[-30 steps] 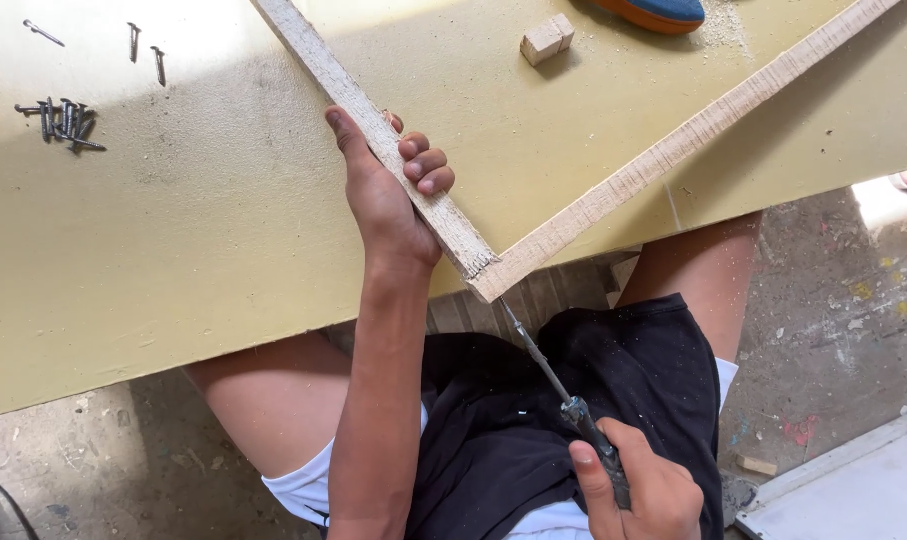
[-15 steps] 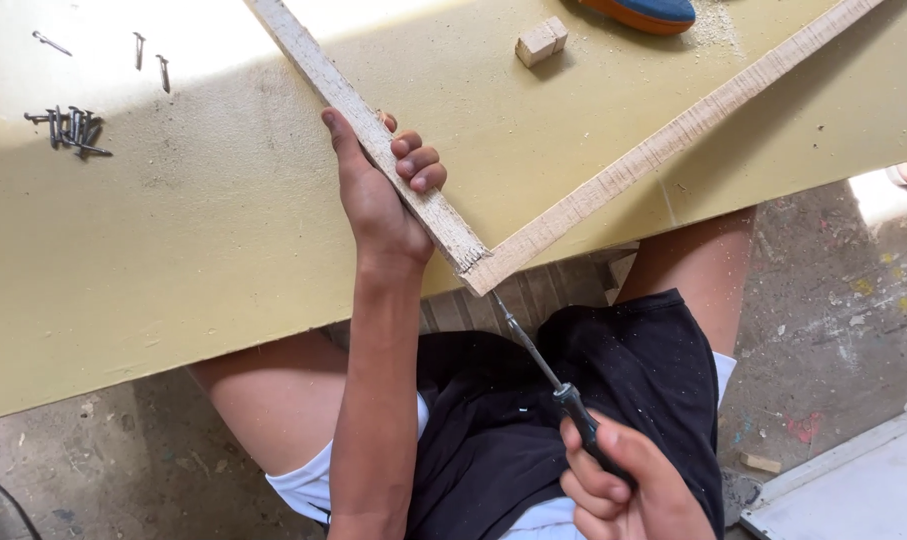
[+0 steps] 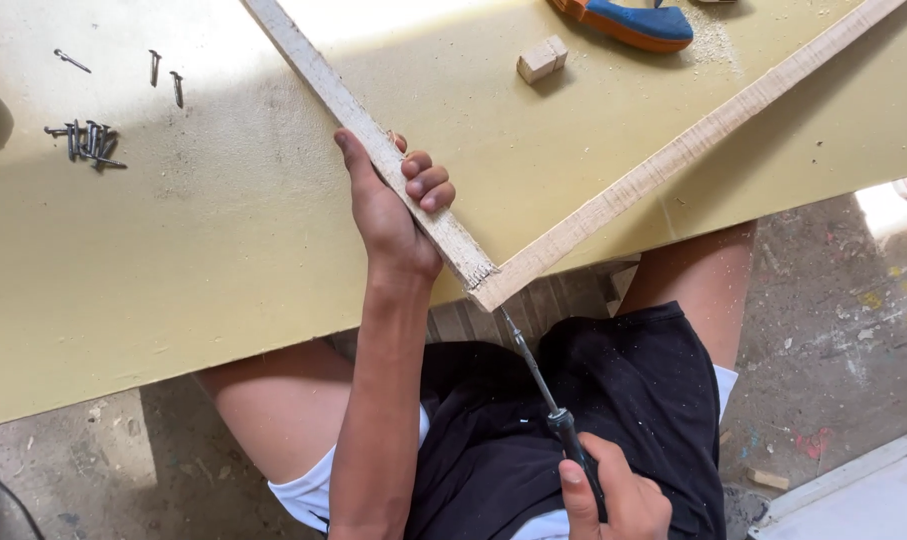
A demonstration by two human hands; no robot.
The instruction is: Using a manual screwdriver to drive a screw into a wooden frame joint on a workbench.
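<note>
A rough home or backyard carpentry workshop. A large yellow board [image 3: 223, 260] serves as the work surface, with two raw wooden slats [image 3: 613, 190] joined at a corner, loose dark screws [image 3: 85, 140], a small wood offcut [image 3: 541, 58] and scattered sawdust [image 3: 713, 25] on it. Below lies a stained, paint-flecked concrete floor [image 3: 833, 330] littered with wood scraps, and a screwdriver [image 3: 543, 395] is in use.

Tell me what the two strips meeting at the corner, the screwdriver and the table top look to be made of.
Strips: bare, rough-sawn wood, pale, grain visible, frayed ends.
Screwdriver: shiny metal shank; dark handle, likely plastic, in the right hand.
Table top: smooth yellowish board, possibly painted or laminated; cannot tell which.
</note>
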